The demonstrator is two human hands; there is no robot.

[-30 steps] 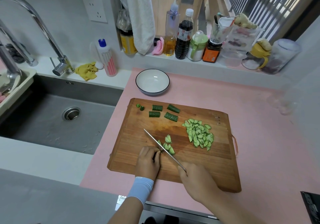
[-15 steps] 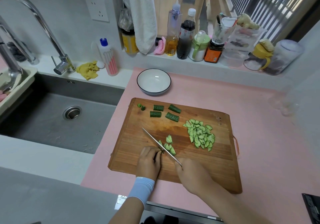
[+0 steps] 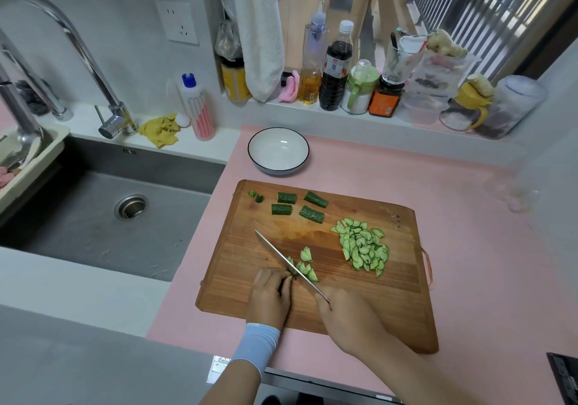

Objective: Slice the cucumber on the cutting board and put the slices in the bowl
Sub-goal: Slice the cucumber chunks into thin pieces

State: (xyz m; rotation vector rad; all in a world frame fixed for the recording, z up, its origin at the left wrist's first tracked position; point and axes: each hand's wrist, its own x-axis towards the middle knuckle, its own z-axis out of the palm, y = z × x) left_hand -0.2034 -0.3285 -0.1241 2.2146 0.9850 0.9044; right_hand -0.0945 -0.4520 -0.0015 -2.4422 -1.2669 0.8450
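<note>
A: Head view: hands?
B: Your left hand (image 3: 270, 295) curls over the cucumber piece (image 3: 290, 260), near side of the cutting board (image 3: 391, 304). Your right hand (image 3: 347, 317) grips the knife (image 3: 281, 256), blade against it.
A: Slices (image 3: 362, 248)?
B: Heaped on the board's right; bowl (image 3: 278, 151) beyond its far edge.

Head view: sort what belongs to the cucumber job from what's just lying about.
Job: cutting board, knife, cucumber chunks, slice pile, bowl, left hand holding cucumber piece, right hand.
Lying about: yellow cloth, soap bottle, sauce bottles, sink, hanging towel.
</note>
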